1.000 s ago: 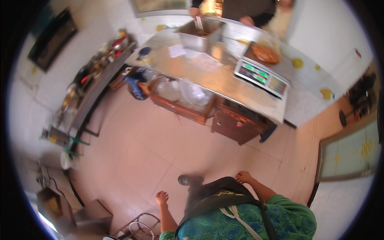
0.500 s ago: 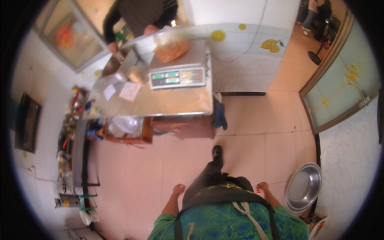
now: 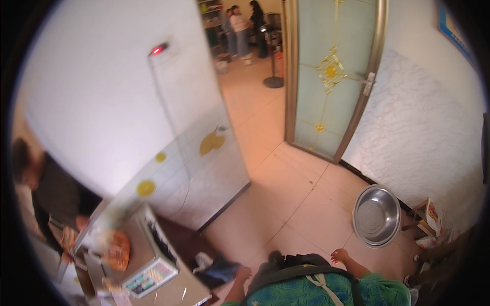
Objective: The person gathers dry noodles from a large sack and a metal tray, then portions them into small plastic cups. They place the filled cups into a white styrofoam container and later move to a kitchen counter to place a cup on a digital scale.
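The fingers [image 3: 336, 254] of the right hand [image 3: 340, 255] were loosely curled and held nothing; the hand hung at the person's side above the tiled floor [image 3: 286, 204]. The left hand [image 3: 243, 274] also hung empty at the other side, its fingers bent inward, though blur made it hard to tell how tightly they were drawn together. Both forearms came up from the lower edge, beside a green patterned top crossed by a dark strap [image 3: 293, 268].

Nearest the right hand, a round steel basin [image 3: 376, 215] sat on the floor, apart from the hand, close to the foot of a white textured wall [image 3: 423, 132]. Just beyond the basin, a small printed package [image 3: 431, 217] leaned at the base of that wall. Near the left hand, a dark crumpled cloth [image 3: 219, 270] lay on the floor by the end of a steel tabletop [image 3: 148, 255].

On the tabletop stood a weighing scale [image 3: 150, 278] with a keypad, and beside it an orange-brown heap of food [image 3: 118, 251]. A person in dark clothing [image 3: 56, 196] stood at the far side of the tabletop. A frosted glass door [image 3: 332, 76] with gold ornament stood ahead, and further people [image 3: 240, 25] stood in the room beyond the passage.
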`<state>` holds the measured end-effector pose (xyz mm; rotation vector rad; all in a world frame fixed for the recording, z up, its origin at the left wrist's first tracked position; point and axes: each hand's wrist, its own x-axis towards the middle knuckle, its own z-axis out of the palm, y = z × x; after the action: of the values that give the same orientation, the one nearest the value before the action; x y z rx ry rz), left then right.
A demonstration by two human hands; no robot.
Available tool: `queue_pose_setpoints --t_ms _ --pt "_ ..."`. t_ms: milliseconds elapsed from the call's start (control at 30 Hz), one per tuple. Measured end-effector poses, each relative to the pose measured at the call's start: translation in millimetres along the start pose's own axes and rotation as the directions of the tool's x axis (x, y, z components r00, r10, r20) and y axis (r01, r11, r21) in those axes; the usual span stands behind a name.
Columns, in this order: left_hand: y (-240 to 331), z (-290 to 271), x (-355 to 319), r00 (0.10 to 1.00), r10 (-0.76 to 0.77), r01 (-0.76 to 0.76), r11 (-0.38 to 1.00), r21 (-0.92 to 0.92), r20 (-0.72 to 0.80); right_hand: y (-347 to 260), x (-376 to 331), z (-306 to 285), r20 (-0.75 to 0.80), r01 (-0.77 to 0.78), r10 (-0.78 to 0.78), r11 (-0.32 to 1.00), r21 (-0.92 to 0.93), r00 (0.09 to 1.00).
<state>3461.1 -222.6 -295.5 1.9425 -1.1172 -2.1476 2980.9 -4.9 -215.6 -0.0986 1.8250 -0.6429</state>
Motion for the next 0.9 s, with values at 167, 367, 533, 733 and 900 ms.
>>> queue_pose_setpoints --t_ms 167,367,533,733,900 --pt "187.2 -9.9 85.7 0.95 0.309 -0.284 0.793 0.539 0.047 -5.4 14.9 5.6 -0.147 0.166 -0.16 0.986 0.028 0.976" --pt "310.8 7.0 195.8 0.855 0.498 -0.44 0.551 0.709 0.144 -43.0 40.5 2.0 -0.16 -0.095 -0.015 0.751 -0.653 0.987" --pt "355.8 33.8 222.3 0.979 0.122 -0.201 0.517 0.832 0.161 -178.2 148.7 -44.7 -0.018 0.0 -0.019 0.703 -0.711 1.0" --pt "454.5 53.7 271.9 1.0 0.001 -0.023 0.692 0.722 0.03 -401.5 329.5 -119.4 0.314 0.323 -0.143 0.037 -0.946 0.938" --pt "558.1 62.1 345.5 0.997 -0.048 -0.01 0.664 0.747 0.056 -655.7 451.0 -124.6 -0.058 0.474 -0.782 0.433 -0.767 0.62"
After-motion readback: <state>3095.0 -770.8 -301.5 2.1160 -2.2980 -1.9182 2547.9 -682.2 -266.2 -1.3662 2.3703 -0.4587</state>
